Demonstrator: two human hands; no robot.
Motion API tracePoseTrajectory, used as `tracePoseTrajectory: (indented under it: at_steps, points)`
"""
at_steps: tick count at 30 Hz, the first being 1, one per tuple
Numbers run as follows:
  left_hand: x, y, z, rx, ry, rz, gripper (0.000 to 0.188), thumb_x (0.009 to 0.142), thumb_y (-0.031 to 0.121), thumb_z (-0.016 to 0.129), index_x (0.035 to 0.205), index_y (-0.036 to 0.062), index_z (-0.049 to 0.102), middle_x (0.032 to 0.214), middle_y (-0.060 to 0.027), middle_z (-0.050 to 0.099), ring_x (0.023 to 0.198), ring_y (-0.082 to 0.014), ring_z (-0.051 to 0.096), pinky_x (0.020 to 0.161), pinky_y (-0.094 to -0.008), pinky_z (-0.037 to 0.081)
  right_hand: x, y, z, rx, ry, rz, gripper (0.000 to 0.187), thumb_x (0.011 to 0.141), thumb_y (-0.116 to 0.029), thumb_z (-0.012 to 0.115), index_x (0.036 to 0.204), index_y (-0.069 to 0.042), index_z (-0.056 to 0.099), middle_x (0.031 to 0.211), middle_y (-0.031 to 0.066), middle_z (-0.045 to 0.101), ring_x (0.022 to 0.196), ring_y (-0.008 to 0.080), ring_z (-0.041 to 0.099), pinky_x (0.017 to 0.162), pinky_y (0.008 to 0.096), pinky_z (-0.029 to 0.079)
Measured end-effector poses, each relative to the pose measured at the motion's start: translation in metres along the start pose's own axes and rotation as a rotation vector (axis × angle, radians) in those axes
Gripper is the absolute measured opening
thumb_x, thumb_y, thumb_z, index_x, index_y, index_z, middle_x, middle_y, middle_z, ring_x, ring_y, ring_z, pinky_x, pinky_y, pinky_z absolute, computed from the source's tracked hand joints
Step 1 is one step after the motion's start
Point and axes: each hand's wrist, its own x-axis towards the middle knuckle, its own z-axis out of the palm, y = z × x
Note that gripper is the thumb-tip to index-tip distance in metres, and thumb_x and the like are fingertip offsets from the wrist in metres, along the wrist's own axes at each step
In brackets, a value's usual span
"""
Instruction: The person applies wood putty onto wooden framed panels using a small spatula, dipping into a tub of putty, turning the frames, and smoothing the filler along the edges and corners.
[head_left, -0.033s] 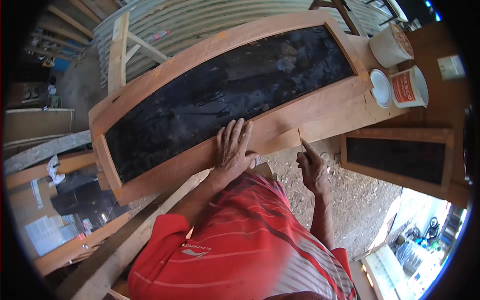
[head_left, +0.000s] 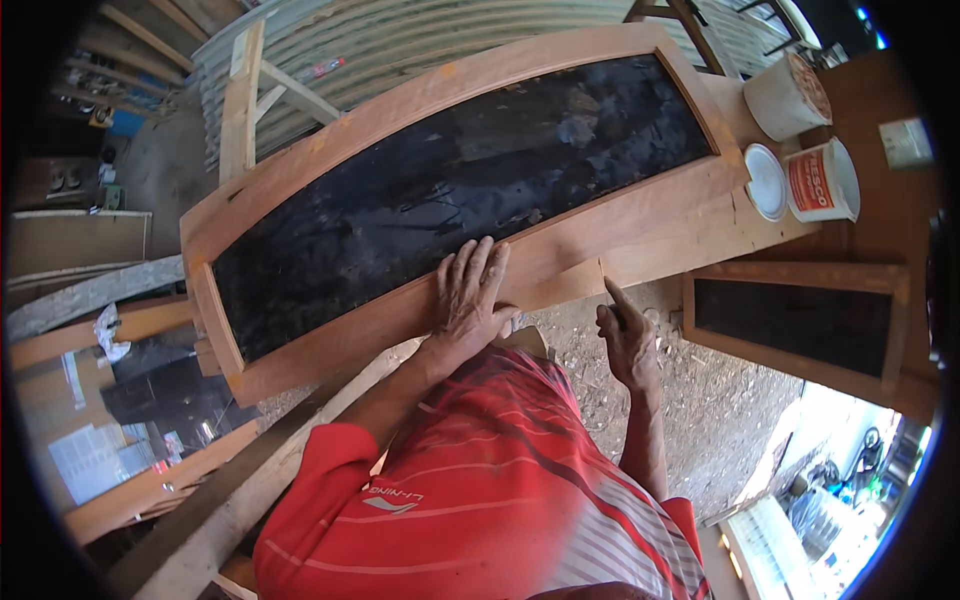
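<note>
Grey-green corrugated metal sheeting [head_left: 430,75], spreading beyond the work. Nearer, a large framed panel [head_left: 450,210], reddish-brown wood around a glossy, smudged black inset. Lies slanting across the middle of the view, left end lower, right end higher, on a paler wooden board [head_left: 665,248] jutting out along the near right side.

Below, against the near rail, a red striped shirt [head_left: 430,510] on the person at work. Off to the right, a smaller framed panel [head_left: 795,315], also black inside brown wood, apart from the large one. Cannot tell whether leaning or flat.

Past the right end of the large panel, two whitish containers side by side: a stained bucket [head_left: 787,96] and, nearer, a red-labelled bucket [head_left: 823,180]. Just beside the latter, a round white lid [head_left: 766,182].

Then the left hand [head_left: 470,300]: grasping nothing, palm down on the near rail, fingers stretched to the edge of the black. Well to the right, the right hand [head_left: 628,340]: curled around a slim tool [head_left: 602,272], index finger extended along the shaft. Points away from the body, tip near the board's edge; too fine to tell kind or contact.
</note>
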Motion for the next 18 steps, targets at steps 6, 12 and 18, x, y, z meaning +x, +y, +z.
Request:
tracePoseTrajectory:
  at_steps: [6,12,18]
  points:
    - [0.014,-0.002,0.003,0.013,0.040,0.001,0.101,0.071,0.035,0.093,0.158,0.0091,0.046,0.148,-0.0168,0.048,0.135,-0.0366,0.046,0.110,-0.0569,0.034,0.025,-0.028,0.006,0.086,-0.008,-0.016,0.045,0.107,-0.017,0.063,0.151,-0.005,0.060,0.076,0.0037,0.060,0.067,0.0107,0.052,0.063,0.0311,0.048]
    - [0.025,-0.011,0.000,-0.022,0.033,0.003,0.100,0.071,0.044,0.091,0.155,0.0087,0.048,0.136,-0.0141,0.051,0.126,-0.0348,0.048,0.105,-0.0543,0.037,0.071,-0.065,0.014,0.068,-0.085,-0.092,0.044,0.105,-0.016,0.066,0.146,-0.002,0.062,0.089,0.0091,0.065,0.070,0.0139,0.055,0.067,0.0329,0.049]
    - [0.041,-0.021,-0.011,-0.093,0.003,0.041,0.095,0.069,0.050,0.090,0.146,0.0062,0.056,0.125,-0.0126,0.054,0.114,-0.0314,0.052,0.095,-0.0491,0.042,0.184,-0.113,0.034,-0.197,-0.076,-0.387,0.041,0.097,-0.012,0.072,0.136,0.001,0.067,0.097,0.0248,0.072,0.079,0.0338,0.071,0.074,0.0408,0.054]
